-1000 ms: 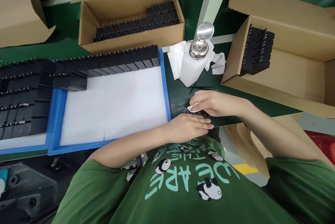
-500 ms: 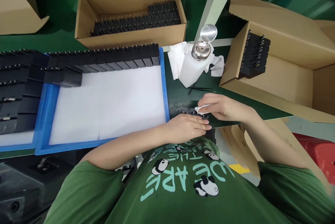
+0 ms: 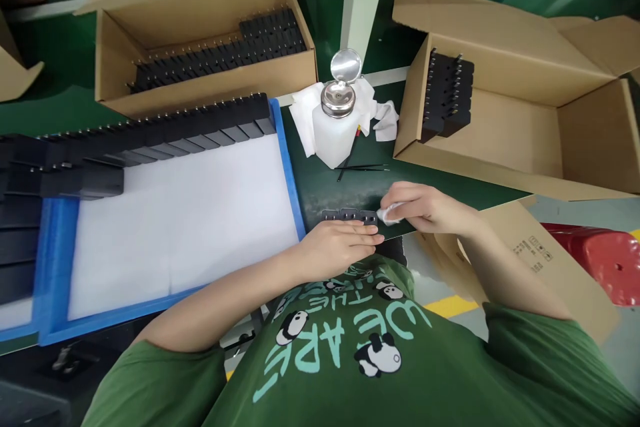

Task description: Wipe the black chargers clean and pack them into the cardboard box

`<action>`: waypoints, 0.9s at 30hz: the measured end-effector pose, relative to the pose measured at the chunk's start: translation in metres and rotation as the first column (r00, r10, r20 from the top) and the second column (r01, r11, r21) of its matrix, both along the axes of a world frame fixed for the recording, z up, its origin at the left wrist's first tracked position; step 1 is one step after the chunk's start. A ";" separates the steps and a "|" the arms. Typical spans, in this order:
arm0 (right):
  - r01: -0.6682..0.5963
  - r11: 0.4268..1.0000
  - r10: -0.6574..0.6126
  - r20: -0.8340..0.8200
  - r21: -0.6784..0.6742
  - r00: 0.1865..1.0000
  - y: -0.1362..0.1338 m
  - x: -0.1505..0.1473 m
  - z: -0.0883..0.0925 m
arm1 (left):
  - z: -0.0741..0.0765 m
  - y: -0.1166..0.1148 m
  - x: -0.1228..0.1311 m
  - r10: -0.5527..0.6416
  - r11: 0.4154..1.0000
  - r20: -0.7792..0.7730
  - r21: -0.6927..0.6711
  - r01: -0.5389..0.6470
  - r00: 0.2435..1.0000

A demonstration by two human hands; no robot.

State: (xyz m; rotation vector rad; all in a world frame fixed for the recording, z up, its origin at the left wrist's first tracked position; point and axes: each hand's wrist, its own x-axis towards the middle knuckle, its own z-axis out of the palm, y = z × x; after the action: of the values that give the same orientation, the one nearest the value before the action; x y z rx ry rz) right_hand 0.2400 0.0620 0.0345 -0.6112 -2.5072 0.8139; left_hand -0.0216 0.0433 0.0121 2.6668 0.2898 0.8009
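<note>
My left hand (image 3: 340,246) lies flat, fingers together, on a short row of black plug adapters (image 3: 349,215) at the near edge of the green bench. My right hand (image 3: 425,208) pinches a small white wipe (image 3: 389,214) against the right end of that row. Behind the hands stands a white solvent bottle (image 3: 336,128) with its metal lid flipped up, on crumpled white cloths (image 3: 305,115). Black tweezers (image 3: 361,167) lie just behind the row.
A blue tray (image 3: 287,167) with a white liner holds rows of black adapters (image 3: 150,130) along its far side. An open carton (image 3: 200,90) behind holds more adapters; another carton (image 3: 505,120) at right holds a small stack. A white post (image 3: 361,0) rises behind the bottle.
My right hand and the wipe have slid to the right along the row, uncovering several adapters. The left hand stays pressed on them. My head has turned a little to the right.
</note>
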 end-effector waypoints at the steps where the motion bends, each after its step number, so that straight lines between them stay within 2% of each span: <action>1: 0.016 1.000 -0.016 -0.001 0.000 1.000 -0.005 0.000 -0.003 | 0.000 0.000 0.000 -0.001 1.000 0.002 -0.007 0.001 1.000; 3: 0.071 0.997 -0.071 -0.036 0.016 0.997 -0.013 -0.001 -0.008 | 0.000 0.001 0.000 -0.002 1.000 0.007 -0.008 0.002 1.000; 5: 0.194 0.980 -0.186 -0.145 0.045 0.972 -0.020 -0.005 -0.013 | 0.001 0.002 0.000 -0.007 1.000 0.014 0.014 0.006 1.000; 8: 0.381 0.923 -0.351 -0.301 0.048 0.887 -0.030 -0.013 -0.021 | 0.005 0.005 -0.002 -0.041 0.993 0.073 0.111 0.032 0.996; 10: 0.445 0.894 -0.402 -0.337 0.057 0.851 -0.038 -0.020 -0.027 | 0.010 0.007 -0.004 -0.045 0.980 0.162 0.200 0.012 0.986; 12: 0.486 0.870 -0.432 -0.344 0.087 0.834 -0.045 -0.026 -0.032 | 0.015 0.008 -0.006 0.065 0.969 0.171 0.226 -0.103 0.983; 14: 0.525 0.838 -0.456 -0.339 0.149 0.823 -0.051 -0.031 -0.037 | 0.016 0.009 -0.005 0.215 0.957 0.034 0.193 -0.218 0.976; 15: 0.537 0.823 -0.463 -0.330 0.184 0.823 -0.053 -0.032 -0.039 | 0.016 0.009 -0.005 0.255 0.956 -0.058 0.165 -0.243 0.965; 17: 0.544 0.803 -0.469 -0.307 0.242 0.828 -0.057 -0.033 -0.041 | 0.012 0.010 -0.002 0.245 0.968 -0.177 0.105 -0.229 0.953; 21: 0.509 0.810 -0.436 -0.280 0.290 0.855 -0.072 -0.034 -0.044 | 0.005 0.010 0.003 0.217 0.976 -0.144 0.050 -0.212 0.965; 27: 0.465 0.840 -0.385 -0.296 0.280 0.874 -0.091 -0.036 -0.042 | 0.004 0.011 0.003 0.220 0.975 -0.129 0.029 -0.218 0.967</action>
State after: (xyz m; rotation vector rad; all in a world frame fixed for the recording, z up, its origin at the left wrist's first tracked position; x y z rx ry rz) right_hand 0.2041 -0.0288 -0.0074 -0.8560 -2.1084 0.2498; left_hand -0.0188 0.0547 0.0162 2.7388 0.6240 0.6916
